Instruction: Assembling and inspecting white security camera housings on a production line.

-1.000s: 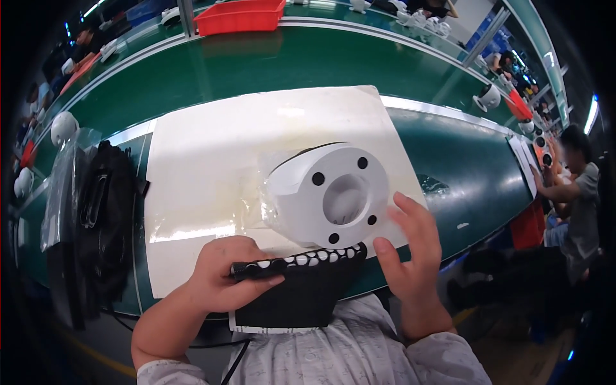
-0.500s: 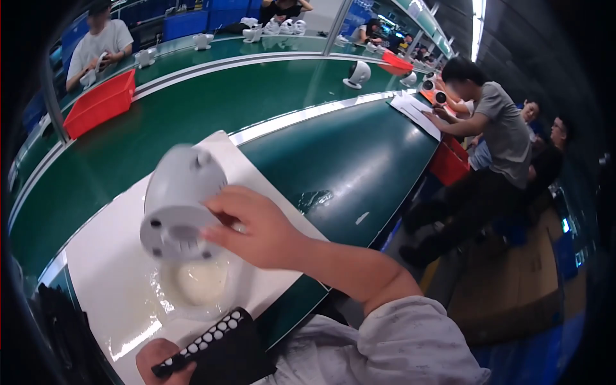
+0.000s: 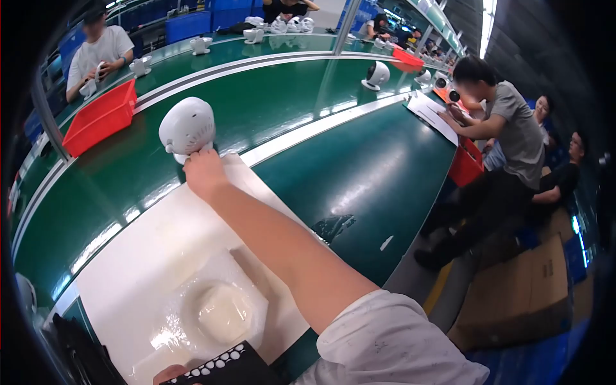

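Note:
My right hand point(image 3: 206, 172) reaches forward with its fingers closed round the base of a white, rounded camera unit point(image 3: 187, 127). The unit stands upright at the near side of the green conveyor belt, just past the far corner of a white board point(image 3: 138, 273). On that board, nearer to me, lies a white foam block point(image 3: 253, 298) with a round hollow and glossy film around it. At the lower edge my left hand point(image 3: 169, 374) holds a black sheet point(image 3: 240, 369) with rows of white round dots. Most of that hand is cut off by the frame.
A red bin point(image 3: 102, 119) stands at the belt's left, near a seated person point(image 3: 99, 51). More camera units point(image 3: 377, 76) sit along the belt point(image 3: 282, 90). A person point(image 3: 507, 122) bends over papers point(image 3: 433, 114) at right. Cardboard point(image 3: 520, 295) lies on the floor.
My right hand has carried the camera unit from above the foam block forward to the belt, turning it from tilted to upright. The left hand has dropped lower in view.

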Available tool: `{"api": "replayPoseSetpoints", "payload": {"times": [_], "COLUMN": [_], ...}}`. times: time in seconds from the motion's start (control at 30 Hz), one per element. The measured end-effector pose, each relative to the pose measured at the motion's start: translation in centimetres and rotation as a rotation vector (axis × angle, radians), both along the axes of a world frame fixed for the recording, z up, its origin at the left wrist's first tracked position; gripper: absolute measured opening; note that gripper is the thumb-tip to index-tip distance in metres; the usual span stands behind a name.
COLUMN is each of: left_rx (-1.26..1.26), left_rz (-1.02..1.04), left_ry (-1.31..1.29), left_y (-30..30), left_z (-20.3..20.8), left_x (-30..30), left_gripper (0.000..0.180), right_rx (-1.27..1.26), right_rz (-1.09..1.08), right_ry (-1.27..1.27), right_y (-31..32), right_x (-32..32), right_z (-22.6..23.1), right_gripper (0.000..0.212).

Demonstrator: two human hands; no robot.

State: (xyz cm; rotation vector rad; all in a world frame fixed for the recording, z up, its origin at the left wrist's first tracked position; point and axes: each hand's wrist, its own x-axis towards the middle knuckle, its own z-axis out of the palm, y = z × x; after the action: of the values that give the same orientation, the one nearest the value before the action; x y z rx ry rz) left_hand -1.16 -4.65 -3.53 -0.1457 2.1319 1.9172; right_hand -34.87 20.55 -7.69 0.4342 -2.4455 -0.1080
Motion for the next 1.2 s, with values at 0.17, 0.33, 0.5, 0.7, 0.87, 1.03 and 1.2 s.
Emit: {"api": "replayPoseSetpoints", "payload": {"times": [0.17, 0.33, 0.5, 0.7, 0.87, 1.03, 1.2], "left_rx": [0.223, 0.156, 0.169, 0.158, 0.227, 0.173, 0.091], "left_rz": [0.114, 0.110, 0.249, 0.209, 0.218, 0.228, 0.088], "left_ry": [-0.054, 0.055, 0.059, 0.191, 0.244, 0.217, 0.261], "left_y": [0.7, 0.8, 1.3, 1.3, 0.9, 2.1, 1.6], "left_z": [0.4, -0.1, 0.3, -0.3, -0.5, 0.9, 0.5], "left_x": [0.4, -0.4, -0.6, -1.4, -1.6, -1.2, -1.8], "left_gripper": [0.031, 0.028, 0.033, 0.038, 0.044, 0.044, 0.044], "right_rx": [-0.417, -0.347, -0.466, -0.423, -0.505, -0.501, -0.503], "right_rz": [0.252, 0.408, 0.459, 0.479, 0.526, 0.518, 0.509], "right_ry": [-0.186, -0.555, -0.590, -0.465, -0.444, -0.473, -0.481], "right_y": [1.2, 2.6, 3.1, 3.6, 3.8, 4.2, 4.3], "right_x": [5.0, 12.0, 13.8, 14.4, 14.4, 14.3, 14.3], "right_z": [-0.5, 1.6, 1.9, 0.1, 0.2, 0.5, 0.6], "right_gripper": [0.026, 0.033, 0.030, 0.026, 0.023, 0.022, 0.024]}}
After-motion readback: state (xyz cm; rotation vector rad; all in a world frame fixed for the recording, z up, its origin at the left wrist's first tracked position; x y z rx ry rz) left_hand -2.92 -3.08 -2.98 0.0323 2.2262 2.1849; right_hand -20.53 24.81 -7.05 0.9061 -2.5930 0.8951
